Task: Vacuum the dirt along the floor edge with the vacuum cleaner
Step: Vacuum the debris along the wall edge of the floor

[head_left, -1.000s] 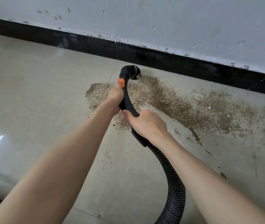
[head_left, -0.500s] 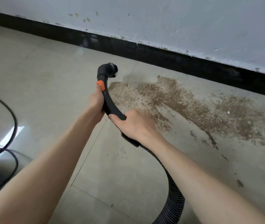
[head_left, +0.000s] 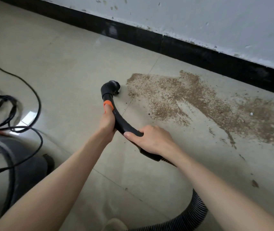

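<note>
Both hands grip the black vacuum wand [head_left: 121,120]: left hand [head_left: 107,123] near the orange ring, right hand [head_left: 151,139] lower. Nozzle [head_left: 111,88] sits just left of the dirt patch [head_left: 191,100].

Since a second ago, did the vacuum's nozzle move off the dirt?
Yes. The nozzle was on the dirt patch near the black baseboard; now it sits just off the patch's left edge, farther from the baseboard.

Bare indoor room: tiled floor [head_left: 66,60], black skirting [head_left: 133,34], chipped painted wall [head_left: 216,19].
</note>
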